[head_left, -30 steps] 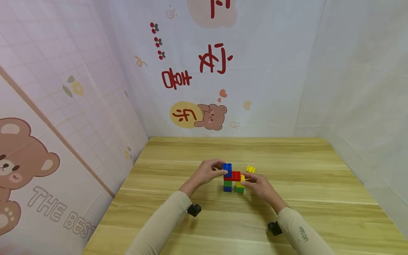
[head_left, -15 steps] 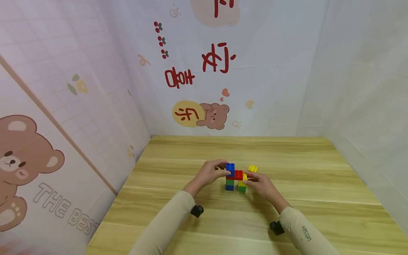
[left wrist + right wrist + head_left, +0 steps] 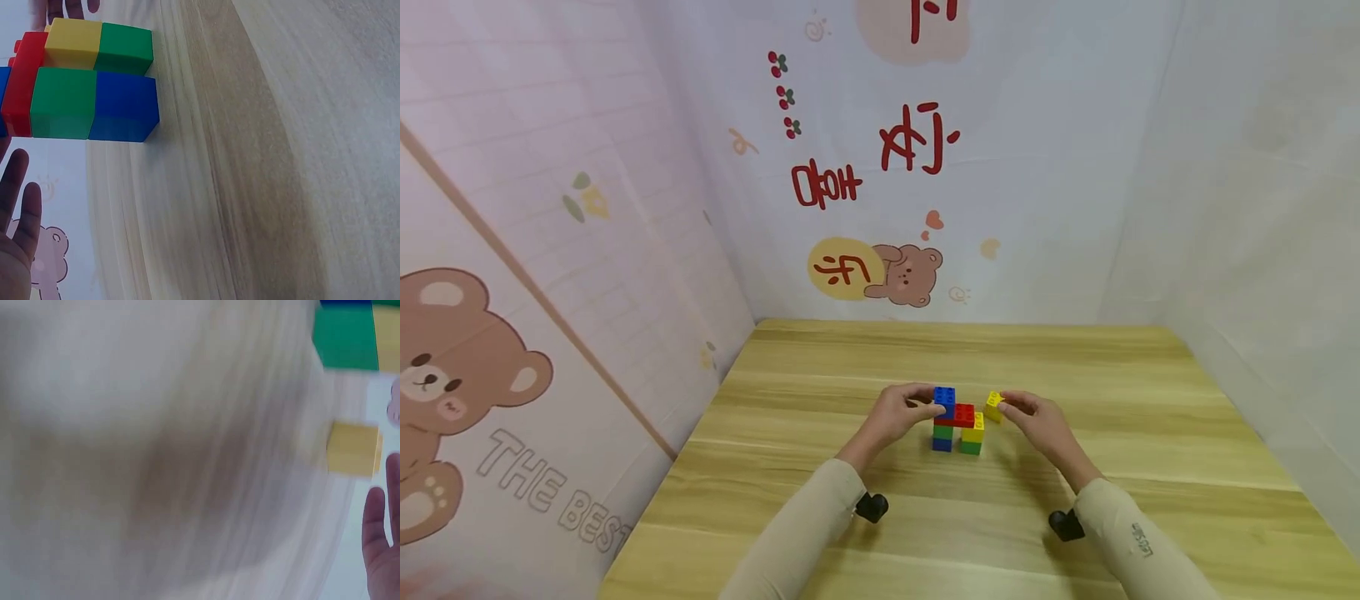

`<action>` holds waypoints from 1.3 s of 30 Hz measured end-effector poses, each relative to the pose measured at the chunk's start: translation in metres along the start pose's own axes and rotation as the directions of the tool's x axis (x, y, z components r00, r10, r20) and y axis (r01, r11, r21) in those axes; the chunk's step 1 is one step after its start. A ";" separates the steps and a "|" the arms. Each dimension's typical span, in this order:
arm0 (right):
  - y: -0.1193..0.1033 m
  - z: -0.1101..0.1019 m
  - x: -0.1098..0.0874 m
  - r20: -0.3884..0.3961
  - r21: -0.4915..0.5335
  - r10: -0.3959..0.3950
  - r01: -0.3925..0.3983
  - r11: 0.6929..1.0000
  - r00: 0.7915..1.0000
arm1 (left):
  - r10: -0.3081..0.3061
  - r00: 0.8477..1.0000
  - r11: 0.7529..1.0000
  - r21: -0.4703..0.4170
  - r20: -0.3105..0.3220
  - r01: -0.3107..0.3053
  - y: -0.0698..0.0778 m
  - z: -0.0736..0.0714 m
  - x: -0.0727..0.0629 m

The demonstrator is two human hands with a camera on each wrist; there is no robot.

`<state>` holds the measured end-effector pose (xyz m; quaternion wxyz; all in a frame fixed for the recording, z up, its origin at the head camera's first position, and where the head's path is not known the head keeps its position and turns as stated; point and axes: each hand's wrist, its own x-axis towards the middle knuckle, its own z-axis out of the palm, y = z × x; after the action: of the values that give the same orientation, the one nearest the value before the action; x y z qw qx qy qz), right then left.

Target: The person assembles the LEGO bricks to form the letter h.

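Observation:
At the tower's left side, my left hand (image 3: 898, 412) pinches the blue toy building brick (image 3: 944, 402) on top. That brick sits over the left end of a flat red brick (image 3: 964, 414). Under the red brick stand two columns: a green brick (image 3: 64, 103) on a blue brick (image 3: 125, 107), and a yellow brick (image 3: 74, 44) on a green brick (image 3: 125, 48). My right hand (image 3: 1037, 421) reaches a loose yellow brick (image 3: 994, 406) behind the tower, fingertips right at its right side. In the right wrist view, this brick shows whole, with no fingers across it.
A wood-grain table (image 3: 820, 358) bears the bricks. Behind it hangs a white printed cloth (image 3: 1045, 167), with more cloth at both sides. A black wrist camera (image 3: 872, 507) sits under my left sleeve, another wrist camera (image 3: 1066, 525) under the right.
My right hand has left the yellow brick in the tower and moved back and right to the loose yellow brick. My left hand keeps its pinch on the blue brick. The view has shifted slightly.

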<state>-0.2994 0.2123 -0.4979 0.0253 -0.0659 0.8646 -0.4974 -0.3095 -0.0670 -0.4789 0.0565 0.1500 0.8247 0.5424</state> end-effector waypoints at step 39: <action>-0.015 -0.024 0.026 -0.047 -0.133 -0.104 0.097 0.986 0.993 | -0.045 0.999 0.999 0.012 0.027 0.044 -0.004 0.002 0.000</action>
<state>-0.3264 0.2223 -0.4725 -0.0274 -0.0976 0.8911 -0.4422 -0.3099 -0.0666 -0.4834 0.0789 0.1394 0.8301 0.5342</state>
